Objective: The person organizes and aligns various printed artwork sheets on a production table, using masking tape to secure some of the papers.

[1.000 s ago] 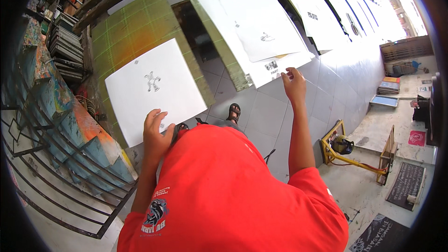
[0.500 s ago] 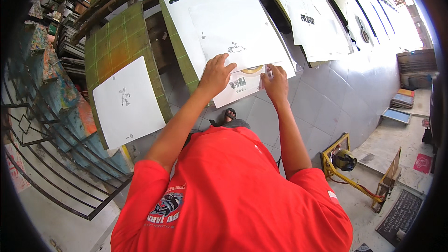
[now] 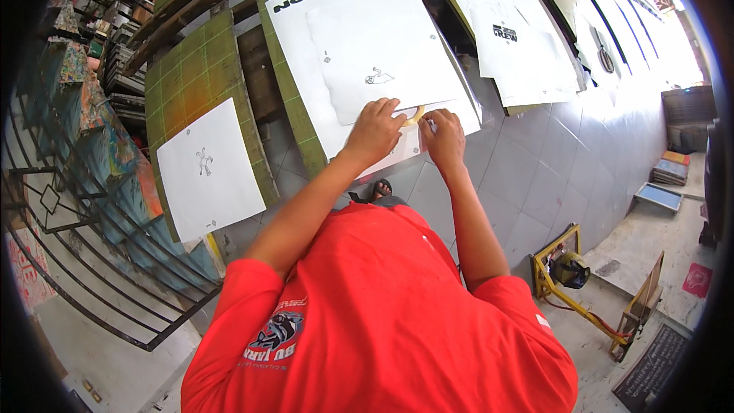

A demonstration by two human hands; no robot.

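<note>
A roll of yellowish tape (image 3: 414,115) lies at the lower edge of a white sheet with a small line drawing (image 3: 380,46). My left hand (image 3: 376,134) has its fingers closed on the roll's left side. At the roll's right edge, my right hand (image 3: 444,139) holds thumb and fingers pinched together; whether tape is between them is too small to see. The sheet overlaps a larger white sheet with bold black lettering (image 3: 294,38), on a green board (image 3: 280,69). Below my hands, a paler piece with printing (image 3: 394,156) is partly covered by my left hand.
To the left, another green board (image 3: 187,53) carries a sheet with a figure drawing (image 3: 206,191). More sheets (image 3: 527,69) lie on boards to the right. A black metal railing (image 3: 99,275) stands at left, a yellow frame (image 3: 550,279) on the floor at right.
My left hand has moved right and down onto the tape roll, covering the printing beneath. My right hand has shifted slightly left, so the two hands are closer together.
</note>
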